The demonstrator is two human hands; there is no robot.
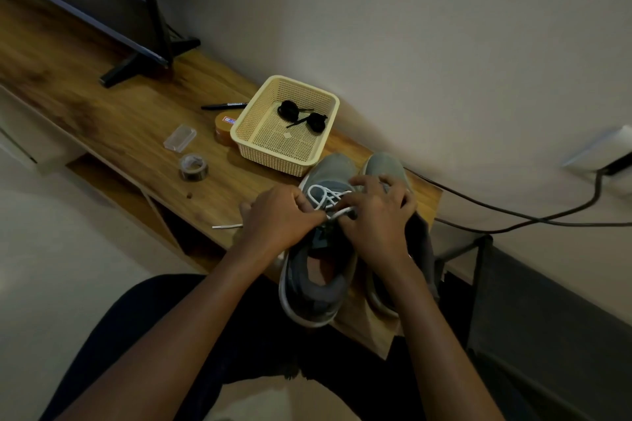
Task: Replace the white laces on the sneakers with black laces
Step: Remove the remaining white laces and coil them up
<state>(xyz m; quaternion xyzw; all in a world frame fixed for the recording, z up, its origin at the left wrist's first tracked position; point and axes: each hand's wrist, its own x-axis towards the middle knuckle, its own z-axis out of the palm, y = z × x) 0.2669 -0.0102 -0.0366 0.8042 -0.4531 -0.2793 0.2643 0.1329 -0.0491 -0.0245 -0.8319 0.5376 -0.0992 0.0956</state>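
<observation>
Two grey sneakers stand side by side at the near right end of the wooden table. On the left sneaker (pixel 316 280) both hands work at the white lace (pixel 323 196). My left hand (pixel 280 215) pinches the lace at the eyelets; one loose lace end (pixel 225 226) trails out to the left on the table. My right hand (pixel 379 212) pinches the lace from the other side and rests over the right sneaker (pixel 384 164), hiding most of it. Two coiled black laces (pixel 302 114) lie in a cream plastic basket (pixel 246 143) just beyond the shoes.
Left of the basket lie a black marker (pixel 224 106), a brown tape roll (pixel 224 130), a clear plastic case (pixel 180 137) and a grey tape roll (pixel 194 167). A monitor stand (pixel 150 55) sits at far left. Black cables (pixel 513 215) run along the wall at right.
</observation>
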